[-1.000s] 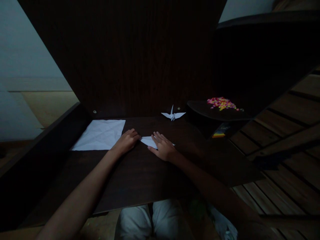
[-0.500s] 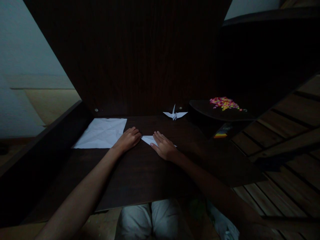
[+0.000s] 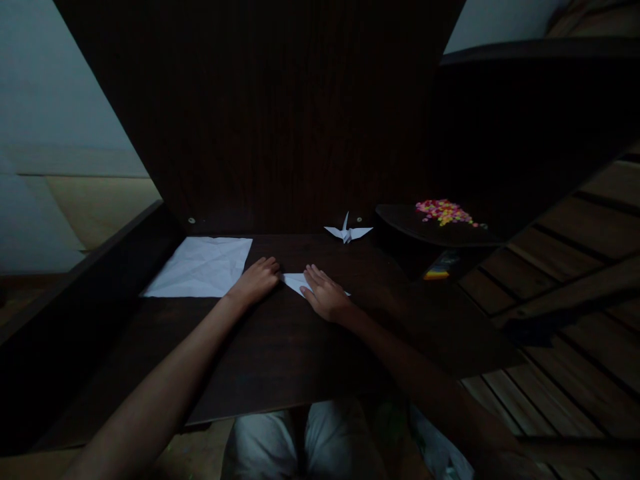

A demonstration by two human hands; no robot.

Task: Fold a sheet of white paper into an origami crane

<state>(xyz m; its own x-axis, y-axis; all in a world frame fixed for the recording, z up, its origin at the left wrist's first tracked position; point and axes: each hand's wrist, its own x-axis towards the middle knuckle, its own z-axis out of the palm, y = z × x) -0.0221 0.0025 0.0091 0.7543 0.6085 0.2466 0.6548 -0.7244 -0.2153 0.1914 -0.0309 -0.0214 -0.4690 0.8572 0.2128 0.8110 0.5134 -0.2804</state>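
A narrow piece of folded white paper (image 3: 295, 281) lies on the dark wooden desk (image 3: 280, 360) in front of me. My right hand (image 3: 326, 293) rests flat over its right part, fingers stretched out, hiding much of it. My left hand (image 3: 260, 277) is at the paper's left tip, fingers curled down and closed; what they pinch there is too small to make out. Left of that hand lies a creased white sheet of paper (image 3: 200, 267). A finished white paper crane (image 3: 347, 232) stands behind the folded piece, near the back panel.
On a raised corner shelf (image 3: 400, 220) to the right sits a pile of small colourful pieces (image 3: 445, 212). Below it is a small item with a yellow and orange edge (image 3: 437, 274). A low side board (image 3: 100, 260) bounds the desk at left. Wooden slats (image 3: 565, 267) show at right.
The view has shifted slightly. Both hands keep nearly the same place on the folded paper; no other clear movement shows.
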